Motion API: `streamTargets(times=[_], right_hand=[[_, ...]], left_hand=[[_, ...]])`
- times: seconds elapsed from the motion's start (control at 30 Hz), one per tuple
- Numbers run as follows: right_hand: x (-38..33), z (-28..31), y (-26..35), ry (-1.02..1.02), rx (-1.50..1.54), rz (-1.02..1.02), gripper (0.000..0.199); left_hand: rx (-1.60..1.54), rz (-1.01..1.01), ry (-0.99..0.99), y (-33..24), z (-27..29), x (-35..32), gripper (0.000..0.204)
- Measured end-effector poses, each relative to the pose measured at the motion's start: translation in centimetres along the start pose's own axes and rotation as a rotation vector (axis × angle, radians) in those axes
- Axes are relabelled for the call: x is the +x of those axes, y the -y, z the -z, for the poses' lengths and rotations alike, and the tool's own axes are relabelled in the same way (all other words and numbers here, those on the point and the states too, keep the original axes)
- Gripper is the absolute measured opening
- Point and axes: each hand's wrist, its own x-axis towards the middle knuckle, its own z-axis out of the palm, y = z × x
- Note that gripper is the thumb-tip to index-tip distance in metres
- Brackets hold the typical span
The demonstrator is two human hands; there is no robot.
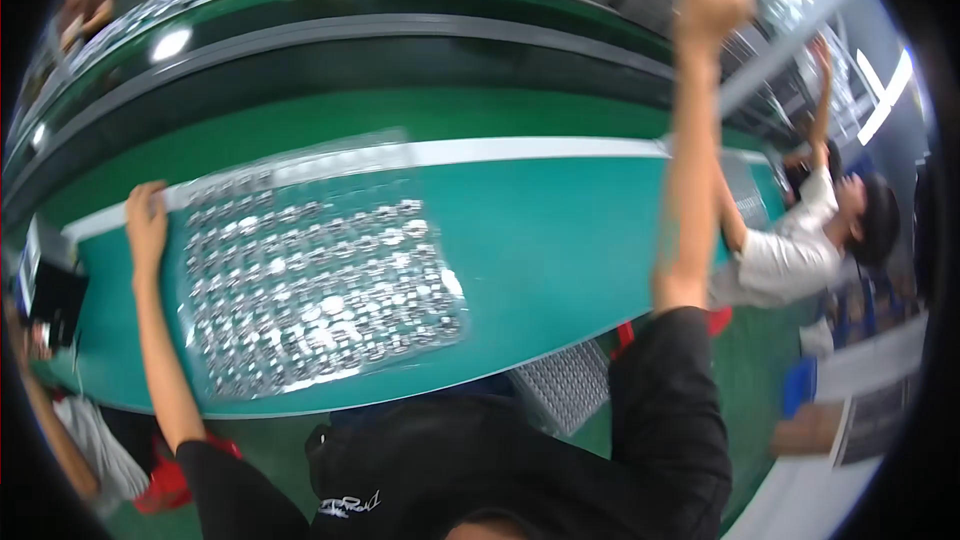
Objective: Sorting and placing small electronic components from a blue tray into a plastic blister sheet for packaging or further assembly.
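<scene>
A clear plastic tray (320,270) lies on the green tabletop, its rows of pockets mostly filled with small shiny metal parts. Some pockets along its far side look bare. My left hand (147,225) rests at the tray's far left corner, by the white strip along the table's far edge, fingers stretched out and holding nothing I can see. Raised high at the upper right is my right hand (714,0), well away from the tray, its fingers curled closed. Slight blur and the fingers themselves hide whatever it may hold.
Beyond the green table (540,240) runs a long dark ledge with a bench behind it. A dark box (50,285) stands at the table's left end. Co-workers sit to both sides; the one at right in a pale shirt (790,255) reaches up. A grey diagonal bar (790,45) crosses the upper right.
</scene>
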Motion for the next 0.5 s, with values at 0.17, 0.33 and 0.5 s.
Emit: streamTargets(times=[0.17,0.33,0.5], right_hand=[[-15.2,0.1,-7.1,0.435,0.077,-0.312,0.023],[-27.3,2.2,-8.3,0.846,-0.076,-0.459,0.037],[-28.0,2.8,-8.1,0.868,-0.046,-0.366,0.029]], left_hand=[[-0.13,0.048,0.105,2.2,-2.0,2.0,0.022],[-0.149,0.028,0.113,3.2,-2.9,1.6,0.024],[-0.138,0.001,0.184,4.0,-3.3,1.7,0.029]])
